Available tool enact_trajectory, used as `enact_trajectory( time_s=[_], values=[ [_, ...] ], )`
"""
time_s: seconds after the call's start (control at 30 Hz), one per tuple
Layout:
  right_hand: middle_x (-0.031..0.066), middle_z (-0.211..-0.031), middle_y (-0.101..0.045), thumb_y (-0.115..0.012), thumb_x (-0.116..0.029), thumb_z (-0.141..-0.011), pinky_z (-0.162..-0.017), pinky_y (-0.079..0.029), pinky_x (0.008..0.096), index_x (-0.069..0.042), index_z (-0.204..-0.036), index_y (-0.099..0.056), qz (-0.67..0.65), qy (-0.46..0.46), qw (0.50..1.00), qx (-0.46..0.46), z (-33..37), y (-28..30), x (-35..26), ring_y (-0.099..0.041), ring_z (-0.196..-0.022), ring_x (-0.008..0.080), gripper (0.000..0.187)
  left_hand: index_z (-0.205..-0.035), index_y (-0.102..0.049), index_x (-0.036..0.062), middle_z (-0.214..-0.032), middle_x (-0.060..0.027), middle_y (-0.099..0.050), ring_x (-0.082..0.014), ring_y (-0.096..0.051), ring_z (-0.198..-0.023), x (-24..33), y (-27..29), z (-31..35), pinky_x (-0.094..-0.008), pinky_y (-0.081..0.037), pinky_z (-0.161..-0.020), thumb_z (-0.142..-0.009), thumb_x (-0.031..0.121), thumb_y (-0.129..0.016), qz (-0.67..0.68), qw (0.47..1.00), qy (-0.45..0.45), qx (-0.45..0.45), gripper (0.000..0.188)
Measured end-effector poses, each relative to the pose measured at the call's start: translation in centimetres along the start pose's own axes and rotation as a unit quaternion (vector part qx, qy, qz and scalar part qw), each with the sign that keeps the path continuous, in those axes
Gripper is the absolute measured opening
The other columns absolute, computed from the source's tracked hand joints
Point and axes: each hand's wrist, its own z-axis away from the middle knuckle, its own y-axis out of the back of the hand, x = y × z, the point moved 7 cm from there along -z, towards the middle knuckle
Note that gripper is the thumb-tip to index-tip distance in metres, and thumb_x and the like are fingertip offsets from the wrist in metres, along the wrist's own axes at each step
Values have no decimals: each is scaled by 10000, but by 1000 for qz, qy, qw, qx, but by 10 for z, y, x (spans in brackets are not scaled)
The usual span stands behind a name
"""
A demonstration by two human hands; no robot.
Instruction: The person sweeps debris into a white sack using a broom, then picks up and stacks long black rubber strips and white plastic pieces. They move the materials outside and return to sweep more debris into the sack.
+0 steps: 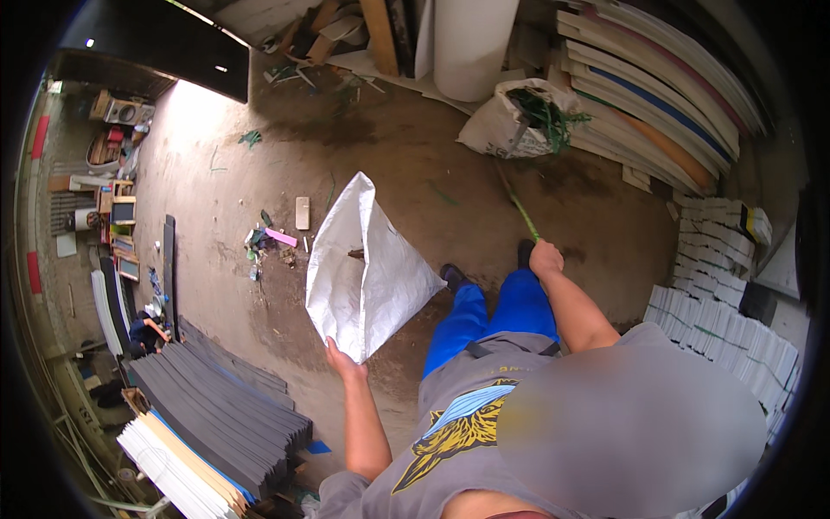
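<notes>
The left hand (344, 359) has its fingers clamped on the lower corner of a white woven sack (367, 272), which hangs open above the dirt floor (389, 147). Right of the sack, the right hand (545, 258) is closed around a thin green stick (521, 209) that slants away toward a stuffed white bag (501, 125) beyond. Left of the sack lies a small litter pile (270, 242).
</notes>
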Motion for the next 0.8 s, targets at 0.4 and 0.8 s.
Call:
enact_trajectory(
  time_s=[0.4, 0.8],
  values=[
    [213, -1275, -626, -536, -174, -912, -995, -496, 456, -31, -1213, -658, -69, 65, 994, -49, 3, -73, -228, -591, -1214, 369, 354, -1424, -390, -27, -1404, -192, -487, -348, -539, -1239, 7, 78, 11, -480, -465, -1011, -1010, 334, -494, 69, 995, -6, 65, 560],
    [206, -1225, -652, -520, -163, -928, -967, -507, 484, -79, -1218, -657, 56, 41, 998, 5, -3, -23, -131, -614, -1173, 370, 332, -1418, -404, -52, -1389, -200, -497, -347, -552, -1217, 27, 134, -12, -459, -477, -986, -998, 339, -500, 16, 985, 13, 169, 582]
  ],
)
